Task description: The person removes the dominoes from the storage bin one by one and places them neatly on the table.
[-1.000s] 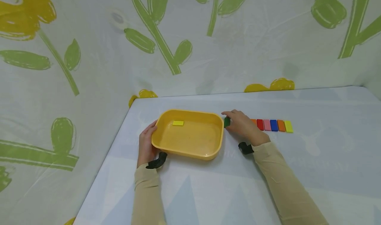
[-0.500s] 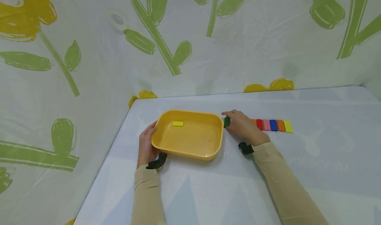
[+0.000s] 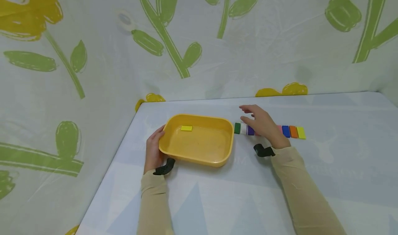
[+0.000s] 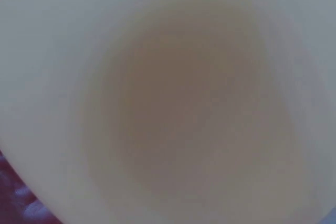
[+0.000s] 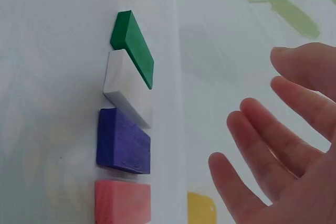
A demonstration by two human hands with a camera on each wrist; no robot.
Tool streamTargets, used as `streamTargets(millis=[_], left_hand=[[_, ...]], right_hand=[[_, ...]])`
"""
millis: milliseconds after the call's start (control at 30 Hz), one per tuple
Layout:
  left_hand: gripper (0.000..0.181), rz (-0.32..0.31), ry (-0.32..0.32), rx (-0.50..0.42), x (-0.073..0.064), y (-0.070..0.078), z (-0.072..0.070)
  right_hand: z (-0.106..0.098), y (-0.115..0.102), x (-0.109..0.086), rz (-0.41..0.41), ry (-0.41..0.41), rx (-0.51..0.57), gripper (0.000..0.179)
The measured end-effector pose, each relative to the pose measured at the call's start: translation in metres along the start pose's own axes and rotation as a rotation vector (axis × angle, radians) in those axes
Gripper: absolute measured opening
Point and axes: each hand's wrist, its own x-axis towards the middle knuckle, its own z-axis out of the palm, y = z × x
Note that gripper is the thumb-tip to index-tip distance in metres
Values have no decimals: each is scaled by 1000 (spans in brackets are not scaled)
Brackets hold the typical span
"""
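Observation:
My left hand [image 3: 153, 151] holds a yellow plastic basin [image 3: 196, 163] by its left side, fingers at the rim. A small yellow block [image 3: 186, 128] lies inside the basin near its far left. My right hand [image 3: 261, 121] hovers over a row of coloured blocks, fingers spread and holding nothing. At the row's left end, beside the basin, stands a green block [image 5: 132, 45]. After it come a white block [image 5: 125, 87], a purple block [image 5: 122, 140] and a pink-red block [image 5: 122, 203]. My hand hides the middle of the row. The left wrist view is only a blur.
The row continues right with a blue block [image 3: 286, 131], an orange block [image 3: 293, 131] and a yellow block [image 3: 301, 132]. A pale tabletop [image 3: 217, 200] lies beneath, with flower-printed fabric walls [image 3: 236, 65] behind and at the left.
My right hand has let go of the green block and lifted up and to the right. The green block stays at the row's left end. The left hand has barely moved.

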Motion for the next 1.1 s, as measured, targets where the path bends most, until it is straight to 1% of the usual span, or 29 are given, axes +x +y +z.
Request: streamTargets(millis=[133, 300, 400, 533, 633, 733, 833, 933, 1033, 1100], left_hand=[[35, -11, -4, -15, 1, 2, 1], [34, -1, -12, 1, 2, 2, 3], [33, 1, -12, 7, 2, 0, 3], [34, 17, -16, 10, 2, -1, 1], [35, 25, -22, 7, 2, 1, -1], [34, 13, -15, 10, 2, 2, -2], [34, 7, -7, 12, 3, 1, -2], [34, 2, -4, 26, 4, 1, -2], [33, -7, -6, 32, 5, 0, -2], [32, -13, -8, 38, 5, 0, -1]], right_hand=[[1, -8, 0, -34, 32, 14, 44], [2, -27, 1, -151, 70, 19, 42], [2, -40, -1, -193, 75, 28, 41], [3, -55, 1, -221, 36, 54, 39], [6, -67, 5, -266, -20, 62, 38], [9, -81, 9, -318, -81, 46, 39], [14, -93, 14, -339, -139, -17, 39], [19, -102, 20, -387, -195, -145, 39], [24, -109, 26, -439, -233, -276, 38], [27, -112, 29, -443, -254, -327, 38]])
